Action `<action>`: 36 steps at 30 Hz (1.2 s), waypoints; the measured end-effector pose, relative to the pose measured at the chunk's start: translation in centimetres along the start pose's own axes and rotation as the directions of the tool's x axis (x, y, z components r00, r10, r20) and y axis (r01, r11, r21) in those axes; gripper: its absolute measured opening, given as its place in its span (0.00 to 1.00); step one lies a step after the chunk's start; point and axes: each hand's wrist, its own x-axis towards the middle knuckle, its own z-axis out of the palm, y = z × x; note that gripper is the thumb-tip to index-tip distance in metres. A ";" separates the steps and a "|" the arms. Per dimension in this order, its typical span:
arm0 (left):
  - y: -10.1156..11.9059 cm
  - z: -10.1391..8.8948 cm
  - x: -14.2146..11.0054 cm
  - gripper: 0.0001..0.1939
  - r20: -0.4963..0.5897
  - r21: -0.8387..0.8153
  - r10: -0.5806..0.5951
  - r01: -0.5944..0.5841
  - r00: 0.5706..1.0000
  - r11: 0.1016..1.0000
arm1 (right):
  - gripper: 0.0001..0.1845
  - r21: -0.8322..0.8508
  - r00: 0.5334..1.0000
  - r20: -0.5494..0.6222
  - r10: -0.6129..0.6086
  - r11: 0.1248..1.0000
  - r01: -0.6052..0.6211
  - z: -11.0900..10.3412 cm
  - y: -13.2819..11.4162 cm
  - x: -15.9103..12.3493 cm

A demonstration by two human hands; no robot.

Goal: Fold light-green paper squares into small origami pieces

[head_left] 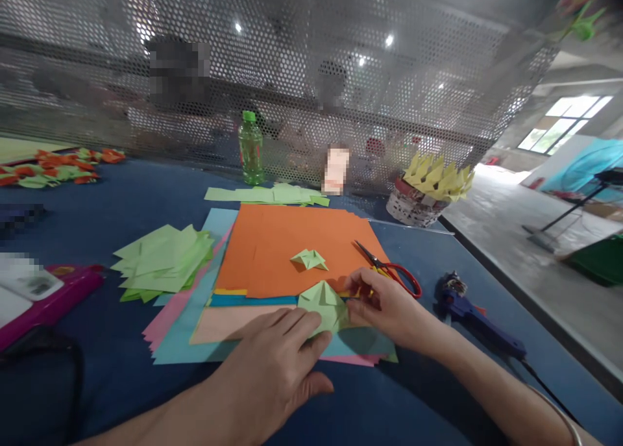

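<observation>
A sheet of light green paper (325, 303), partly folded with a raised peak at its top, lies over the front of a stack of coloured paper. Across its lower left part rests my left hand (277, 352), fingers laid on the paper and thumb held apart. At the right edge of the sheet my right hand (379, 303) has its thumb and fingers closed in a pinch; the fingertips partly hide the corner. Just behind, a small folded green paper piece (310, 259) sits on the orange sheets (277, 238). Red-handled scissors (396, 274) lie beyond my right hand.
Left are a pile of green paper squares (165, 258) and a magenta object (63, 297). Green strips (267, 194), a green bottle (250, 148) and a basket (416, 202) with yellow folded points stand by the perforated metal screen (292, 43). A blue glue gun (479, 319) lies right.
</observation>
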 end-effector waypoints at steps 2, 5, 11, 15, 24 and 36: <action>0.0 0.0 -0.1 0.17 -0.009 -0.019 -0.007 0.007 1.000 1.000 | 0.11 0.000 0.999 -0.022 -0.029 1.000 0.029 0.5 -0.2 0.1; 0.1 -0.1 -0.1 0.17 -0.029 -0.040 -0.003 0.002 1.000 0.999 | 0.20 -0.119 0.994 -0.065 -0.089 0.990 0.081 1.5 -0.5 0.4; 0.0 -0.2 -0.2 0.16 -0.073 -0.043 0.019 -0.022 0.997 0.999 | 0.23 -0.275 0.982 -0.092 -0.166 0.952 0.135 2.8 -0.9 0.7; -0.1 -0.5 -0.3 0.17 -0.117 -0.045 0.027 -0.032 0.993 0.998 | 0.22 -0.332 0.989 -0.085 -0.122 0.939 0.087 2.6 -1.1 0.6; -0.3 -0.9 -0.3 0.16 -0.252 -0.013 0.042 -0.046 0.967 0.999 | 0.22 -0.141 0.997 -0.080 -0.016 0.990 0.005 1.7 -0.7 0.0; 0.6 -0.8 -0.1 0.15 -0.408 0.065 0.263 -0.260 0.874 0.964 | 0.21 -0.082 0.986 -0.164 0.043 0.995 -0.057 2.1 -0.7 0.0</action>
